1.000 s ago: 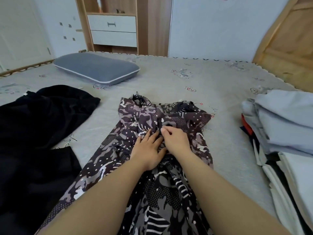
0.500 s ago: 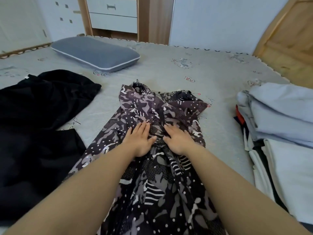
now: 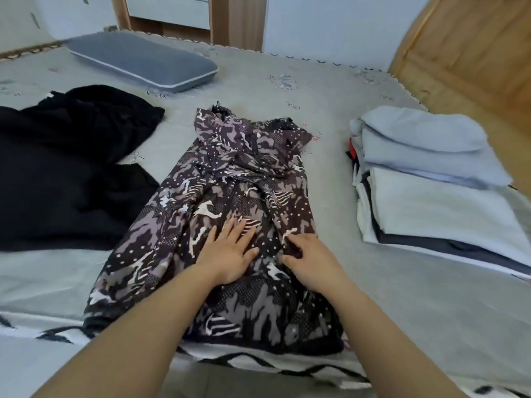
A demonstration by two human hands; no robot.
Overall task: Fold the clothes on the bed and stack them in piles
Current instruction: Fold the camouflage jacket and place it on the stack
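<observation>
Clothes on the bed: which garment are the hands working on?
The camouflage-patterned jacket in the middle. Left hand lies flat on it; right hand touches it. The black clothes and folded stack lie untouched.

Wall: a plain pale blue-white wall (image 3: 324,21) is seen behind the bed.
Drawers: white drawer fronts (image 3: 172,10) are set in a wooden frame (image 3: 247,21) at the far side.
Headboard: a light wooden headboard (image 3: 465,53) is seen at the right.
Pillow: a grey pillow (image 3: 143,63) lies far left.
Light: the room is evenly lit by soft daylight.
</observation>
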